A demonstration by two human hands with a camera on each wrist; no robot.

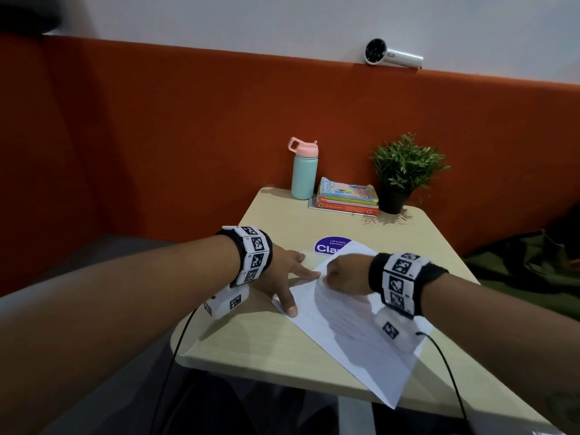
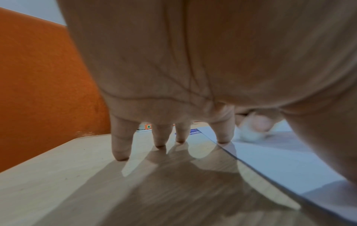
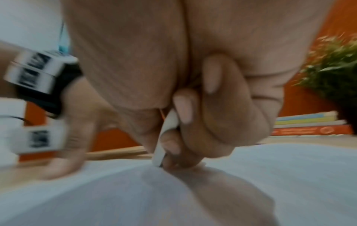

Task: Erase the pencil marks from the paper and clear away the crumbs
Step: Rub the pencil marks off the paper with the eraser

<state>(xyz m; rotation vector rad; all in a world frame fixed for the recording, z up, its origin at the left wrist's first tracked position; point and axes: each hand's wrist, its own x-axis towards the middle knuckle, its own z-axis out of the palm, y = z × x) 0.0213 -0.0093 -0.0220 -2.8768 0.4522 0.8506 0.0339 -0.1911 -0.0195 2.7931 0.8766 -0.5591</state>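
A white sheet of paper (image 1: 361, 334) lies askew on the light wooden table (image 1: 257, 356). My left hand (image 1: 282, 277) is spread flat, with its thumb and forefinger pressing the paper's left corner (image 2: 280, 160) and the other fingertips (image 2: 120, 152) on the bare wood. My right hand (image 1: 342, 274) is curled over the upper part of the sheet. In the right wrist view its fingers pinch a white eraser (image 3: 166, 137) whose tip touches the paper (image 3: 270, 183). That view is blurred. No pencil marks or crumbs can be made out.
At the table's far edge stand a mint bottle with a pink lid (image 1: 303, 169), a stack of books (image 1: 346, 197) and a potted plant (image 1: 405, 171). A purple round sticker (image 1: 329, 246) peeks from under the paper. An orange padded wall (image 1: 188, 136) backs the table.
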